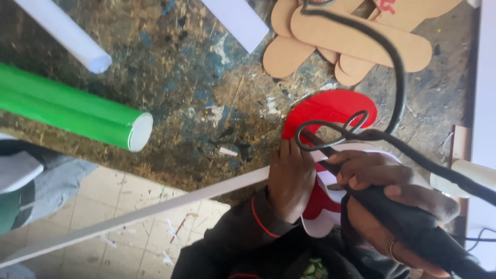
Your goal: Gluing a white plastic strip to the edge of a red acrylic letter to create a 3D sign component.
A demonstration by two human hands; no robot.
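Under left hand [292, 178] — red sheet [330, 111], flat

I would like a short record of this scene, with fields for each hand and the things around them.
left hand: left hand lies flat on the red and white cut-out sheet
right hand: right hand grips a black corded tool, tip at the sheet
cord: black cable loops over the sheet
bench: paint-stained worktop
other things: green roll, white roll, cardboard shapes
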